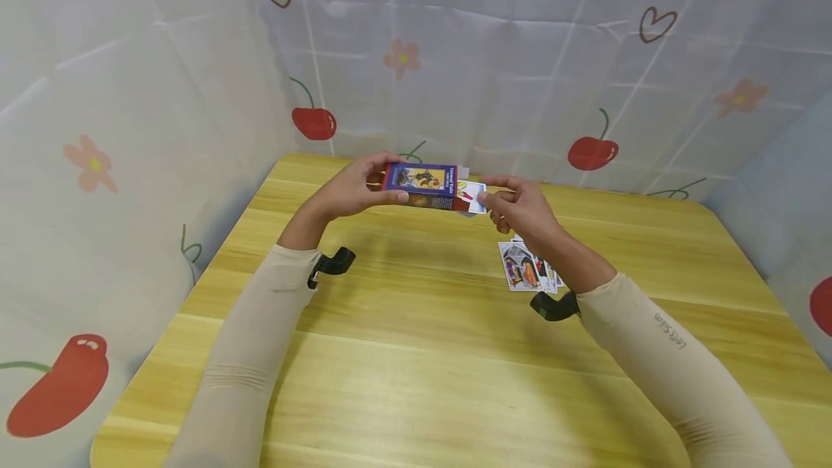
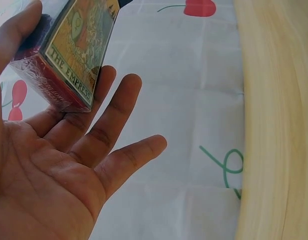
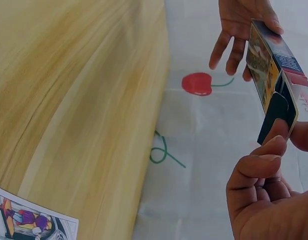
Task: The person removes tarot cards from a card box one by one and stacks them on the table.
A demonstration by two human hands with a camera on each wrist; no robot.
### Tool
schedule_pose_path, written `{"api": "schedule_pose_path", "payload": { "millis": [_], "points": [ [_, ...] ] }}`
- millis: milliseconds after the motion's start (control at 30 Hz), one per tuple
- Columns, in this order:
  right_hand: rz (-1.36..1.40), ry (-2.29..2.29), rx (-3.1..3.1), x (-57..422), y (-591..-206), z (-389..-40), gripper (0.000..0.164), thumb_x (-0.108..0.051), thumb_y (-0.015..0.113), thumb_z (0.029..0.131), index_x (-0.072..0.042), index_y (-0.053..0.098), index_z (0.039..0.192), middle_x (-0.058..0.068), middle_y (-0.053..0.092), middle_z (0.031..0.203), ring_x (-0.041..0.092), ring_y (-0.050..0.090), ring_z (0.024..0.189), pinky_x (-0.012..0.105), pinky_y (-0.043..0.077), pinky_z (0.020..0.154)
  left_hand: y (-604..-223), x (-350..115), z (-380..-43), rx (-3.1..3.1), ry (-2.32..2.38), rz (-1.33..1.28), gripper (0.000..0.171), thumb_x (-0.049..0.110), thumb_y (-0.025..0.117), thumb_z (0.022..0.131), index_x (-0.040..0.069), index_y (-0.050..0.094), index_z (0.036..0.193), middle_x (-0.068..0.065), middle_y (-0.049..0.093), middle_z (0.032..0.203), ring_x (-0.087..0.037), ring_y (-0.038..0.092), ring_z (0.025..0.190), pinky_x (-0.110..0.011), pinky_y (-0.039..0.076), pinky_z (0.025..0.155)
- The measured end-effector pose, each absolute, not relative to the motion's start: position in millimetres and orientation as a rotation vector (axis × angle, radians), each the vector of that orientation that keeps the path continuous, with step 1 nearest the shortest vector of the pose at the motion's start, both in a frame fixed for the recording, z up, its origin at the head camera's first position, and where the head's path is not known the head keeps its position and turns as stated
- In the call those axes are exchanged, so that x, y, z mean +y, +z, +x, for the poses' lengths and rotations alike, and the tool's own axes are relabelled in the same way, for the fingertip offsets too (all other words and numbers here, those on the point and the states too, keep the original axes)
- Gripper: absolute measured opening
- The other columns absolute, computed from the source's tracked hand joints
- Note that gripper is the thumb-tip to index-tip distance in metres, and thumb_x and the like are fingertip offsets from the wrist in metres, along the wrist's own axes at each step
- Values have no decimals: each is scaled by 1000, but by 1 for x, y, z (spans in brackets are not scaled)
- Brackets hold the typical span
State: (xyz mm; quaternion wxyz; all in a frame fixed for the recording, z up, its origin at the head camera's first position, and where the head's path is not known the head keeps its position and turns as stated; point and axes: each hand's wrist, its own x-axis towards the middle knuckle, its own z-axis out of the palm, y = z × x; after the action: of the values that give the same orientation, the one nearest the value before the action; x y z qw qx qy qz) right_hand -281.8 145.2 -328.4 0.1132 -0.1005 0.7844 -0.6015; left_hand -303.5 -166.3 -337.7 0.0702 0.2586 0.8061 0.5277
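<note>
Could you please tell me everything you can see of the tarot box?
The tarot box looks like glossy cardboard, with a purple-bordered picture on one face and THE EMPRESS on another. It is held up in the air, lengthwise between the hands. The left hand grips one end; the other is open, with a pale flap sticking out and a card partly out, pinched by the right hand.
</note>
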Motion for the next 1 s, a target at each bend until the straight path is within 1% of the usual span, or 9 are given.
{"api": "schedule_pose_path", "payload": {
  "millis": [200, 333, 467, 667, 833, 1000],
  "points": [
    [-328, -1795, 2310, 149, -330, -280, 47, -22, 60, 99, -5, 49, 141, -6, 53, 69, 11, 35, 59, 28, 33, 54, -339, -167, -304, 2422, 1597, 789, 58, 26, 76, 87, 16, 50, 138, -10, 59, 123, -25, 59, 111, -42, 51, 98],
    [-338, -1790, 2347, 155, -330, -279, 49, -23, 59, 100, -6, 49, 144, -6, 49, 70, 11, 33, 57, 27, 33, 54, -339, -167, -303, 2415, 1602, 792, 59, 26, 76, 86, 16, 50, 138, -10, 58, 123, -25, 59, 111, -42, 52, 98],
    [-338, -1763, 2390, 161, -329, -278, 50, -25, 58, 100, -7, 48, 145, -5, 49, 74, 10, 33, 55, 25, 34, 53, -339, -168, -304, 2421, 1595, 792, 60, 27, 77, 86, 15, 50, 138, -10, 58, 123, -25, 59, 111, -42, 52, 98],
    [-329, -1748, 2419, 169, -329, -277, 51, -26, 60, 99, -7, 48, 146, -6, 46, 69, 10, 31, 54, 26, 34, 52, -338, -167, -301, 2434, 1581, 773, 60, 26, 76, 87, 15, 49, 139, -10, 59, 123, -25, 59, 111, -42, 51, 99],
    [-301, -1752, 2424, 176, -328, -276, 52, -27, 60, 99, -6, 48, 145, -6, 48, 72, 10, 34, 57, 25, 34, 53, -337, -166, -300, 2442, 1576, 767, 60, 26, 77, 86, 15, 49, 138, -9, 59, 123, -25, 59, 111, -42, 51, 100],
    [-295, -1720, 2468, 187, -328, -278, 50, -28, 60, 99, -8, 51, 143, -6, 50, 73, 10, 37, 59, 25, 37, 54, -336, -166, -301, 2444, 1569, 776, 61, 27, 77, 86, 15, 49, 139, -10, 59, 123, -25, 59, 111, -42, 51, 99]
  ]
}}
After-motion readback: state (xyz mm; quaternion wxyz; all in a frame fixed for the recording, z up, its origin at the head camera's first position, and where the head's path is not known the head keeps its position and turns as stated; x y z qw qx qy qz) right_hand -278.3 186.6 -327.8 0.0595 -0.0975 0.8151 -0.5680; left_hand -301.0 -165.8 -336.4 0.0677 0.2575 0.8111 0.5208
